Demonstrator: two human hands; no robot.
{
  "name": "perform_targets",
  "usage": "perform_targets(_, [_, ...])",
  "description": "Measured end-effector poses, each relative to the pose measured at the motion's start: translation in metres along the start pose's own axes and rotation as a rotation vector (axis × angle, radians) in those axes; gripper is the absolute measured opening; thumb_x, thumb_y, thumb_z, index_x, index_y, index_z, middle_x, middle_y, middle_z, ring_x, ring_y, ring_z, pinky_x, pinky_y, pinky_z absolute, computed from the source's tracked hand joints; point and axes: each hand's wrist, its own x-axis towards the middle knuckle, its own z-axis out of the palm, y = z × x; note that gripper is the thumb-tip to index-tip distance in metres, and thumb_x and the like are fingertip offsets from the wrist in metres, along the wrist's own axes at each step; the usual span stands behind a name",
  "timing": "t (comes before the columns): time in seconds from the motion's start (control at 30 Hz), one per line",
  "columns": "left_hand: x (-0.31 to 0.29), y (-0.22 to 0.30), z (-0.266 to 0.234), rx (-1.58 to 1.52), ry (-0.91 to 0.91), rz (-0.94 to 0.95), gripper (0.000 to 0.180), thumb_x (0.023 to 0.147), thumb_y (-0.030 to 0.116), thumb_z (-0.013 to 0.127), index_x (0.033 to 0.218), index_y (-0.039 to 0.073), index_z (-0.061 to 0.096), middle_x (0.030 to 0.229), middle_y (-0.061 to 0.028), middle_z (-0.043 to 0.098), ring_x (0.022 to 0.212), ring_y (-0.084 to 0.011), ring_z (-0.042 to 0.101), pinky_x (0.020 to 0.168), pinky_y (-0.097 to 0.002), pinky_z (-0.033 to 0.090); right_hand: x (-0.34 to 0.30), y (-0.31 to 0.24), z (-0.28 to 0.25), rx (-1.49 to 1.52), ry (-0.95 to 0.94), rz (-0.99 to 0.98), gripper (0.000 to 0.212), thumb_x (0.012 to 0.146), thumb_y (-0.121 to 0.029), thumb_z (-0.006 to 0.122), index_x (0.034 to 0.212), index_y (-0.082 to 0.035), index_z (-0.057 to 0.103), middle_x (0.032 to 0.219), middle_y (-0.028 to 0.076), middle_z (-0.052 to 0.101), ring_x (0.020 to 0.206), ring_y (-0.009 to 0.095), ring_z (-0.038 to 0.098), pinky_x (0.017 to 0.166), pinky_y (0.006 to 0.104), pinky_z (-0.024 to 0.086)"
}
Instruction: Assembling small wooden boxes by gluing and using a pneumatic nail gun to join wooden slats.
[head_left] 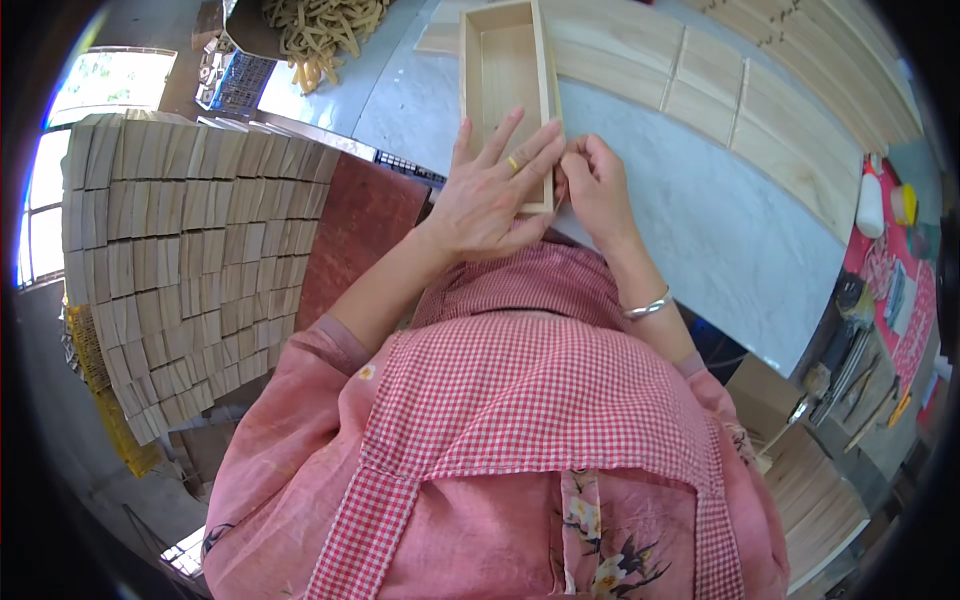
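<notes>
A long, open-topped box of pale wood [546, 75] lies on the marbled light-blue tabletop [720, 230], its near end by my apron. My left hand [490, 195] rests across that near end with its fingers spread over the opening and the right wall. Close against the outside of the right wall, near the front corner, my right hand [602, 195] has its fingers curled in a pinch. Whatever sits between those fingertips is hidden or too small to name.
Flat pale wooden boards [700, 95] line the table's far side. Left of me stands a tall stack of wooden pieces [190, 210]. Tan curled strips [325, 40] lie heaped at the back left. A white bottle [869, 200] and several tools are on the right.
</notes>
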Motion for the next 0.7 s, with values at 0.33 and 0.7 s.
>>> perform_targets(0.33, [-0.004,0.000,-0.004,-0.047,0.003,0.013,0.083,0.089,0.056,0.057,0.158,0.015,0.037,0.166,-0.0060,0.030,0.155,-0.0355,0.018,0.119,-0.0669,0.004,0.040,-0.025,-0.010,-0.179,-0.162,0.225,0.032,0.092,-0.006,0.050,0.122,0.005,0.054,0.071,0.010,0.064,0.057,0.017,0.059,0.050,0.0284,0.046])
perform_targets(0.7, [0.115,-0.072,-0.012,0.041,0.290,-0.376,0.074,0.081,0.056,0.066,0.141,0.014,0.054,0.154,-0.0163,0.043,0.144,-0.0441,0.031,0.106,-0.0680,0.032,0.056,-0.009,-0.010,-0.616,-0.039,0.028,0.015,0.091,-0.006,0.054,0.101,0.003,0.061,0.068,0.012,0.064,0.051,0.021,0.056,0.051,0.0341,0.047])
